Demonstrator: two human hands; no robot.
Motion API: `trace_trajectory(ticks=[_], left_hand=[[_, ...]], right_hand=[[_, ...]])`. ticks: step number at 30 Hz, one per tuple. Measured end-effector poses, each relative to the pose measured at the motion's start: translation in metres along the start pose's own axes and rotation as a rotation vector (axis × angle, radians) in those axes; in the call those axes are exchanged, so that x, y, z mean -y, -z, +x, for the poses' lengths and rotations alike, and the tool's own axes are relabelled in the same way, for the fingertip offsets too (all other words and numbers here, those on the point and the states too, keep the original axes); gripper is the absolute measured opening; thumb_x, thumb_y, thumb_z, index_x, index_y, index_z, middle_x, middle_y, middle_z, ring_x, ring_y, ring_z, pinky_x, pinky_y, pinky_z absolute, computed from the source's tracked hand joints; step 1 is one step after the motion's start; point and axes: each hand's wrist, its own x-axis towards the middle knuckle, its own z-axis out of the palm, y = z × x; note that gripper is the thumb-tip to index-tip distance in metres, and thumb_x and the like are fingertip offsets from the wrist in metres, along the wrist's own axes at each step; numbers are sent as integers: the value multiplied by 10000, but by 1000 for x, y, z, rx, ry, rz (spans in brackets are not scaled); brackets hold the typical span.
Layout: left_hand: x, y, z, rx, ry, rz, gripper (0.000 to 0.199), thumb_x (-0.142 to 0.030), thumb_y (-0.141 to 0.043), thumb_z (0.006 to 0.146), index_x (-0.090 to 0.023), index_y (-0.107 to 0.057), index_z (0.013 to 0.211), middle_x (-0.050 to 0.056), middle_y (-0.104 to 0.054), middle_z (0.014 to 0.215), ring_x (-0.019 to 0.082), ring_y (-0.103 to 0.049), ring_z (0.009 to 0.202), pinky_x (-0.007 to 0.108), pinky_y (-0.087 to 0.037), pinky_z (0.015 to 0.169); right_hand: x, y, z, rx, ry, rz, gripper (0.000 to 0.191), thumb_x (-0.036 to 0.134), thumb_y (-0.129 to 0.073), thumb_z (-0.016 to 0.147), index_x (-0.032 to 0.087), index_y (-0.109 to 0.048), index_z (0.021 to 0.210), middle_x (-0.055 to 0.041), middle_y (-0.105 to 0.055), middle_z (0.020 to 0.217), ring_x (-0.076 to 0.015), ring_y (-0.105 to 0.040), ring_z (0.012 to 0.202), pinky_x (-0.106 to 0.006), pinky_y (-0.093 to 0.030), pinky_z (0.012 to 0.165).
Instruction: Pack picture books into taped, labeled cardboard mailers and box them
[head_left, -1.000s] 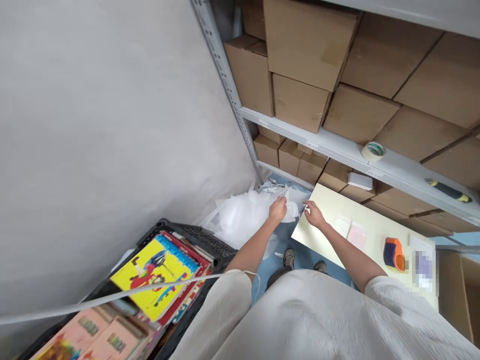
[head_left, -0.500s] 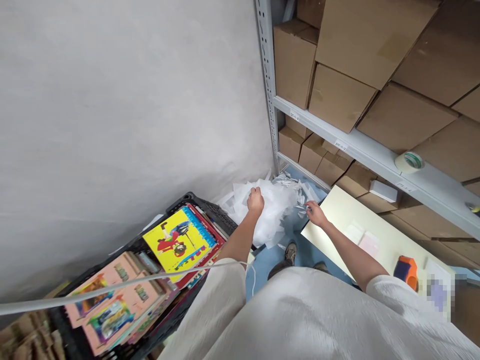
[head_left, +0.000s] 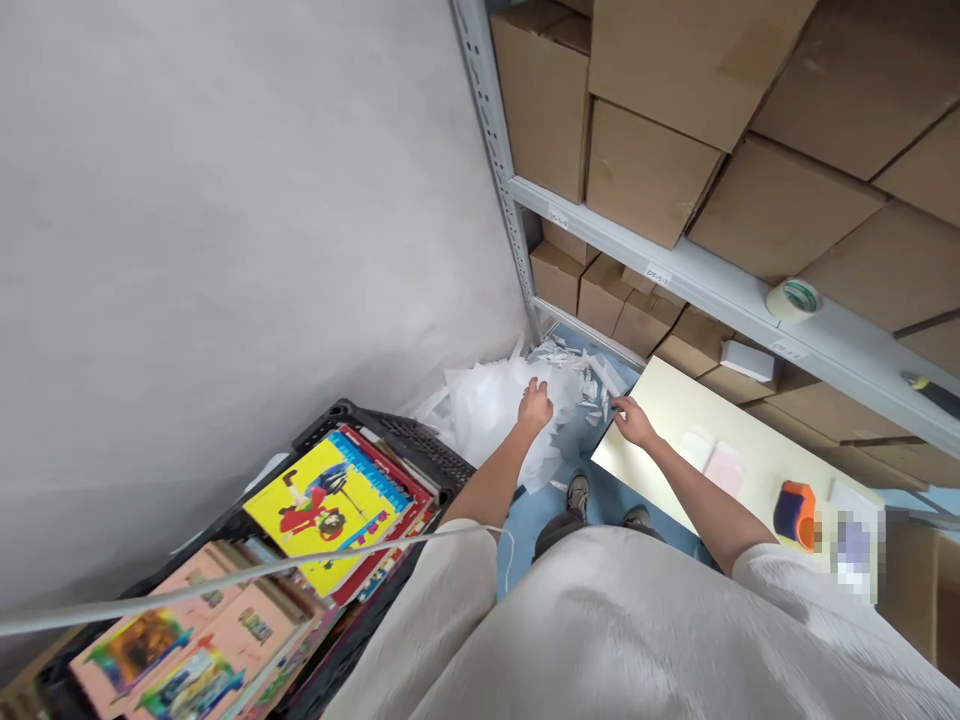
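My left hand (head_left: 535,403) is over the right part of a heap of white paper sheets (head_left: 487,395) on the floor against the wall. Its fingers are loosely bent and apart, with nothing visible in them. At the near left corner of a pale yellow table (head_left: 660,400) is my right hand (head_left: 634,421). Its fingers are slightly curled and a little apart, and I see nothing held there. Whether either hand touches anything beneath it, I cannot tell. Torn paper scraps (head_left: 592,378) lie on the blue floor beyond the hands.
At left, a black crate (head_left: 397,432) holds picture books (head_left: 330,500). A grey shelf rack (head_left: 615,225) with cardboard boxes (head_left: 652,165) stands ahead, a tape roll (head_left: 793,299) on its beam. An orange and dark tape dispenser (head_left: 795,513) sits on the table. A white cable (head_left: 300,562) crosses low in front.
My left hand has moved right across the paper heap, and its closed fingers have loosened apart. My right hand stays by the table corner. The view has turned slightly right.
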Motion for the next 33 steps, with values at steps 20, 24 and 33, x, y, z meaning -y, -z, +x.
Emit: trace_trajectory(ticks=[20, 24, 33], left_hand=[[-233, -132, -28, 346, -704, -35, 543, -127, -546, 996, -160, -602, 1534, 167, -447, 1721, 335, -500, 1553, 469, -396, 1327], [-266, -155, -48, 434, -821, -16, 526, -131, -514, 1011, -154, -606, 1528, 157, -541, 1649, 298, -540, 1511, 438, -399, 1323], [-300, -208, -96, 698, -849, 11, 583, -181, -550, 996, -171, -576, 1578, 139, -620, 1610, 289, -580, 1489, 420, -443, 1278]], right_hand=[[-125, 86, -194, -370, -486, 60, 374, 207, -552, 934, 195, -751, 1250, -151, -670, 1358, -248, -718, 1058, -456, -603, 1044], [-147, 90, -228, -446, -563, 15, 385, 193, -558, 896, 180, -760, 1224, -154, -696, 1308, -273, -695, 1137, -469, -556, 1128], [-172, 86, -264, -611, -937, 208, 465, 244, -643, 793, 207, -708, 1252, -132, -724, 1246, -278, -716, 1084, -441, -581, 1053]])
